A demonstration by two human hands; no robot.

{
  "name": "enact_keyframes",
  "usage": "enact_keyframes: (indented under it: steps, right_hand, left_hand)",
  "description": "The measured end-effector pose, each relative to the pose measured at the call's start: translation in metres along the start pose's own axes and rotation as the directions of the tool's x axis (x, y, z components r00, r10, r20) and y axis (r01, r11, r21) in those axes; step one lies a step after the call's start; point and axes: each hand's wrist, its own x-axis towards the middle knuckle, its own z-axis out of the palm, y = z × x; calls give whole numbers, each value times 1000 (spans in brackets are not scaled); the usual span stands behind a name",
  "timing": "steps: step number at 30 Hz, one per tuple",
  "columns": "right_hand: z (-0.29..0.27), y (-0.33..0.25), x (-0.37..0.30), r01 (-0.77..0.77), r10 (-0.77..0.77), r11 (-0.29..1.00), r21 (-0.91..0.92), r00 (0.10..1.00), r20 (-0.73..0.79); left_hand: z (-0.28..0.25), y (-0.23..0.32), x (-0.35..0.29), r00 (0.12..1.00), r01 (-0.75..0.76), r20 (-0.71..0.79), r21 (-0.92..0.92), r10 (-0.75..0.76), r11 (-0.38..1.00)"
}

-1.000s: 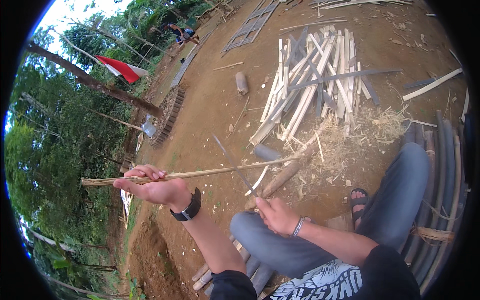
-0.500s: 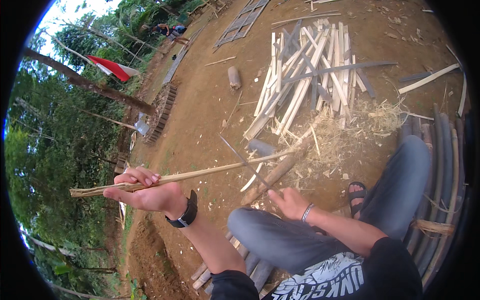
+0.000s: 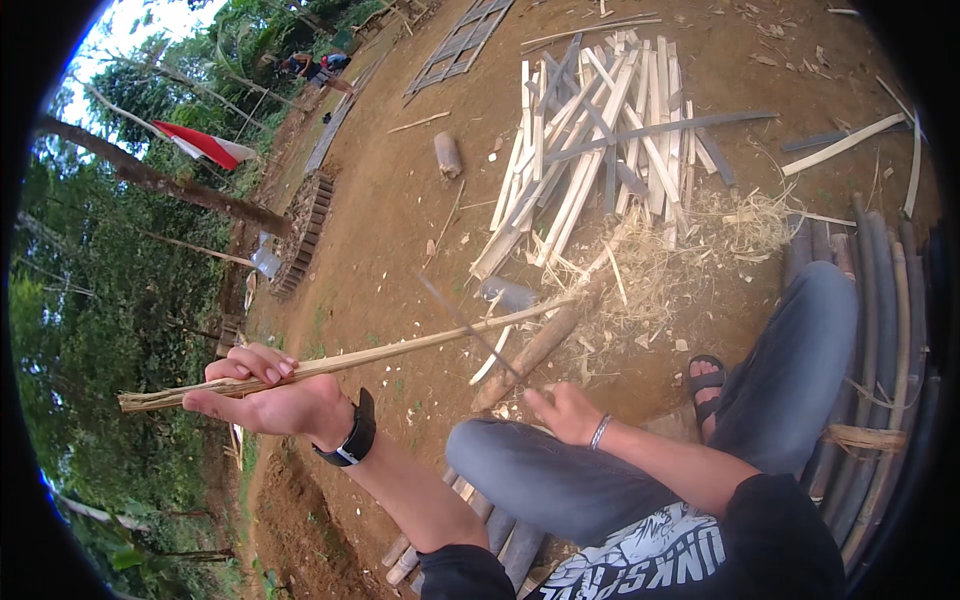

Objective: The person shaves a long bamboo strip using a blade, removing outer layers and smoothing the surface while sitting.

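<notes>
My left hand (image 3: 262, 400), with a black watch on its wrist, is closed round the near end of a long pale bamboo strip (image 3: 415, 354). The strip slants away to the right, and its far end lies at a rounded log (image 3: 537, 357) on the ground. In my right hand (image 3: 570, 414), which wears a bracelet, is the handle of a long thin knife (image 3: 480, 342). Its blade points up and left and crosses the strip in the picture. Whether the edge touches the strip I cannot tell; the blade is smeared by motion, and my fingers hide the handle.
A heap of split bamboo strips (image 3: 610, 140) lies ahead, with curly shavings (image 3: 735, 230) to its right. A short bamboo piece (image 3: 510, 294) is by the log. Bamboo poles (image 3: 880, 300) run along my right. Far off, a person (image 3: 325, 74) is near the trees.
The whole view has shifted slightly, so the ground and heap sit further left. Both hands are a little lower in the picture, keeping hold of strip and knife. The blade is blurrier now.
</notes>
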Motion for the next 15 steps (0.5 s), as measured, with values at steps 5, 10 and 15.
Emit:
enact_keyframes:
  steps: [5, 10, 15]
  right_hand:
    - [1, -3, 11, -120, 119, 992, 41, 993, 26]
    - [-7, 23, 22, -199, 199, 980, 19, 980, -26]
    - [13, 27, 5, -48, 51, 996, 76, 998, -33]
  left_hand:
    - [-3, 2, 0, 1000, 16, -19, 13, -15, 1000]
    - [5, 0, 0, 1000, 13, 3, 4, -13, 1000]
    - [5, -5, 2, 1000, 20, -9, 31, -19, 999]
